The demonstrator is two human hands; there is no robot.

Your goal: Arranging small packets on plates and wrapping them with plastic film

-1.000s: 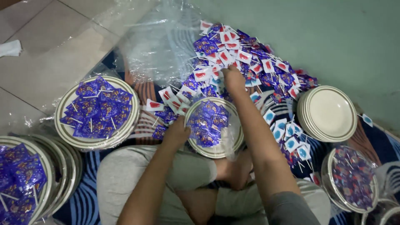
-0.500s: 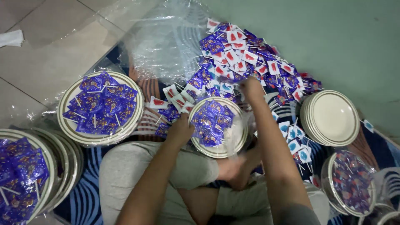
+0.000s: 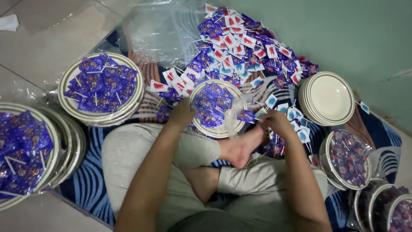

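A cream plate (image 3: 219, 130) with a dark ring near its rim sits on the floor mat just ahead of the person's crossed legs, heaped with small purple-wrapped sweets on white sticks (image 3: 212, 104). The left hand (image 3: 181, 114) rests on the plate's left rim; whether its fingers are spread or closed on something cannot be told. The right hand (image 3: 277, 121) is just right of the plate, its fingers pinching a purple wrapper (image 3: 246, 116) at the rim. To the left stands a second filled plate (image 3: 68, 83) of the same purple sweets, and at the far left edge a stack of plates (image 3: 71, 144) topped with more. An empty stack of cream plates (image 3: 325, 99) lies to the right, with film-covered filled plates (image 3: 347, 157) below it. Behind the centre plate spreads a loose pile of wrappers (image 3: 244, 47), purple ones mixed with white squares bearing red or blue marks, lying on clear plastic sheeting (image 3: 159, 30).
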